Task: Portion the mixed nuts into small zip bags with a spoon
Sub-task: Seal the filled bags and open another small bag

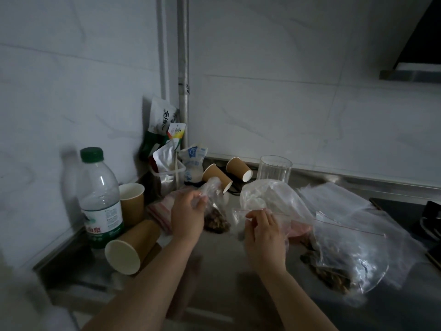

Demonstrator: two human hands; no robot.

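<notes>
Mixed nuts (216, 222) sit in the bottom of a clear bag (211, 199) on the table (214, 263), its top pinched by the curled fingers of the left hand (187, 217). The right hand (263, 231) pinches the red-striped mouth of a small zip bag (241, 215). A larger nut bag (343, 254) lies to the right. A water bottle (100, 199), paper cups (131, 247) and a glass (274, 168) crowd around.
</notes>
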